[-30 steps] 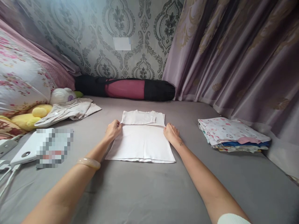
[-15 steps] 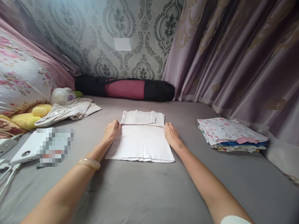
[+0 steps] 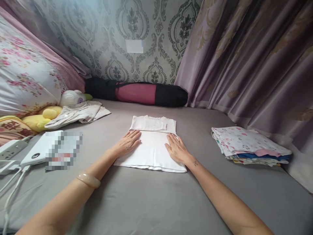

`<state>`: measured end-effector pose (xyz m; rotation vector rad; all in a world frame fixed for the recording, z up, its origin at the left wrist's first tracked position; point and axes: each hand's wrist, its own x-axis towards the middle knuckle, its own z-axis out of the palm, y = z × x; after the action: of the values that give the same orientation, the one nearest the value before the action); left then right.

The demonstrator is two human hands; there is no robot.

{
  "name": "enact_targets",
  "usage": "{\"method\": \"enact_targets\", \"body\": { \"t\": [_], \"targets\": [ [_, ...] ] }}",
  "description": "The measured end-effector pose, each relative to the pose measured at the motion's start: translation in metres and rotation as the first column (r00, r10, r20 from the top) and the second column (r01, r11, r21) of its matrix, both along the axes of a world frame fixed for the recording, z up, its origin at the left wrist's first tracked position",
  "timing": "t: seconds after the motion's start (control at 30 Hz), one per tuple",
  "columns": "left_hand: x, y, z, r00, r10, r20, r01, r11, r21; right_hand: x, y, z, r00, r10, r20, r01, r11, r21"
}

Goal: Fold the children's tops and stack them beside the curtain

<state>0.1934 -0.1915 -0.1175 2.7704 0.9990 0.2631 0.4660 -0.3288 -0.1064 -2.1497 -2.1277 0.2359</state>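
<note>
A white long-sleeved shirt (image 3: 151,150) lies flat on the grey bed sheet (image 3: 146,202), its neckline at the far end and a sleeve folded across the upper part. My left hand (image 3: 128,142) rests palm down on the shirt's left edge, fingers stretched out. On the opposite edge my right hand (image 3: 177,148) lies flat too, fingers extended toward the folded sleeve. Neither hand grips the cloth.
At the right sits a stack of folded clothes (image 3: 249,142). To the left are a crumpled pale garment (image 3: 78,116), a yellow plush toy (image 3: 39,120), a white power bank (image 3: 40,150) and a power strip (image 3: 14,148). A long black and maroon bag (image 3: 135,93) lies along the wall.
Both hands have let go of the shirt's side edges and opened, moving inward to lie flat on the cloth. The view has shifted slightly left.
</note>
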Motion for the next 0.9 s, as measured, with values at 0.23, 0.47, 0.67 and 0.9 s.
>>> {"method": "enact_targets", "body": {
  "t": [0.23,0.47,0.67,0.9],
  "targets": [
    [-0.017,0.000,-0.001,0.998,0.017,-0.058,-0.019,0.999,-0.027,0.013,-0.011,0.005,1.000,-0.007,0.005,0.007,1.000,-0.016],
    [-0.045,-0.008,-0.004,0.995,0.032,-0.099,-0.036,0.998,-0.041,0.031,-0.032,0.000,1.000,0.027,0.000,-0.027,1.000,0.004],
    [-0.065,-0.014,0.001,0.990,0.064,-0.123,-0.075,0.993,-0.086,0.046,-0.053,0.000,1.000,0.017,-0.022,-0.017,1.000,0.014],
    [-0.022,-0.043,0.013,0.997,-0.039,-0.066,0.041,0.999,0.024,-0.004,-0.044,0.023,0.998,0.060,0.033,-0.061,0.998,0.034]
  ]
}}
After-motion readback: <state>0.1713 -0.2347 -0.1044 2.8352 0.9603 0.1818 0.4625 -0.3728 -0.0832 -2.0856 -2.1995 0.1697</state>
